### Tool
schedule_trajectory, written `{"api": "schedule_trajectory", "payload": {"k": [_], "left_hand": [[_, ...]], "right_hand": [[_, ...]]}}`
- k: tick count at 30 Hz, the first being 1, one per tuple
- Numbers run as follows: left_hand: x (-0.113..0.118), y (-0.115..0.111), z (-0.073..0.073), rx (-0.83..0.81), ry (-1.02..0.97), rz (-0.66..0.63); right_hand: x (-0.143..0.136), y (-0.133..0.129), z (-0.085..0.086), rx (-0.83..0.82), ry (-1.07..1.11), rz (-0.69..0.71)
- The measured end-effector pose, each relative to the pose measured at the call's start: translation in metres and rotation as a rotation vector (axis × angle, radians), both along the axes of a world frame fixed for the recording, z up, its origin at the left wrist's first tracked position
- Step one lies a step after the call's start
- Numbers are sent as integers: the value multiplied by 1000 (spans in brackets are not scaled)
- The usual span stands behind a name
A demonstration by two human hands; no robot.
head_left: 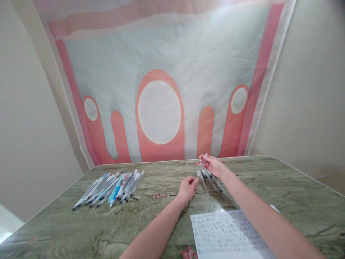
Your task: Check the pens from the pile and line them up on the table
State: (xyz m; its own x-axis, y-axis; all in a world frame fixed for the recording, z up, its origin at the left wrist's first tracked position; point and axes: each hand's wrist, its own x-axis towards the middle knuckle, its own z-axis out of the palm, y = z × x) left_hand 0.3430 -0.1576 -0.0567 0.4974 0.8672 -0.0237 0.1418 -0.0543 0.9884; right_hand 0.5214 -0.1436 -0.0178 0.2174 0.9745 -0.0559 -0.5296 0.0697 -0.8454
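- Pale grey and see-through, the slim pen (202, 166) in the head view slants with its upper end to the right, held up between both hands at the far right of the middle.
- Thumb and forefinger of the left hand (188, 188) pinch its lower, near end, with hardly any gap; the other fingers curl in.
- The right hand (214, 166) has its fingertips closed on the upper, far end, the fingers partly bent.
- Just beside and partly behind the hands, on the right, a small group of pens (214, 184) lies on the table (54, 230), clear-barrelled ones and darker ones.
- Well to the left, a larger row of pens (118, 187) lies slanted side by side, mostly clear or grey with black ends, bright blue and pinkish ones among them.
- Near right, under the right forearm, lies a white sheet (221, 232) of handwriting, too blurred to read.
- The table bears a greenish-grey wood-grain pattern and a small pink blossom print (160, 196).
- Beyond its far edge hangs a pink-and-grey backdrop (161, 153).
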Motion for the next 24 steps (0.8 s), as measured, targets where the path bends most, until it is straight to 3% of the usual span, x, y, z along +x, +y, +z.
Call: {"api": "schedule_trajectory", "payload": {"k": [7,14,20,24], "left_hand": [[6,6,8,-15,23,18],[-4,3,17,8,88,-7],[-27,4,29,-54,125,-91],[-34,0,31,-159,83,-70]], "right_hand": [[1,2,-4,-11,4,-1],[7,1,5,-3,20,-63],[24,5,6,-49,171,-329],[30,8,1,-56,209,-383]]}}
